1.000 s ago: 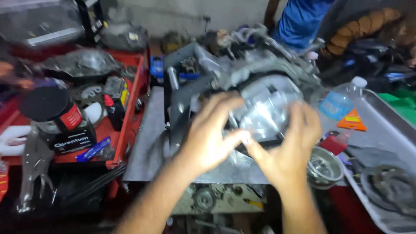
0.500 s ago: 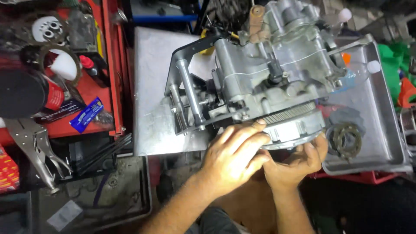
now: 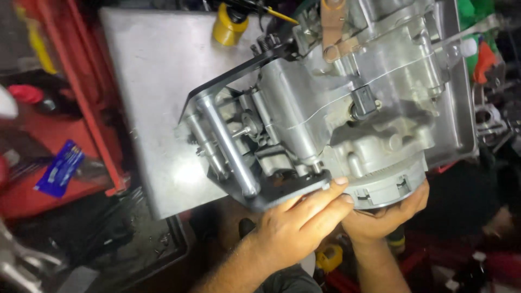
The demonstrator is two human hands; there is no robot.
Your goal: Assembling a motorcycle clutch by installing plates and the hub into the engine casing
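Engine case [image 3: 347,103]: grey cast aluminium, sits on a metal work plate [image 3: 157,92], near edge overhanging toward the person. Round toothed cover [image 3: 388,184] at the lower right of the case, at the plate's edge. Dark steel bracket [image 3: 271,190] with bright round posts bolted on the left side.

Left hand [image 3: 296,228]: fingers extended and close together, tips pressed on the bracket's lower edge and just touching the round cover's rim. Not pinching anything.

Right hand [image 3: 382,217]: cupped under the round cover, fingers curled around its underside, partly hidden by the cover. Both hands close together, almost touching.

Around it: yellow cap [image 3: 230,27] at the plate's far edge, near the case top. Red tool tray [image 3: 59,163] to the left, a blue packet [image 3: 59,168] lying in it. Grey tray rim [image 3: 467,108] on the right behind the case.
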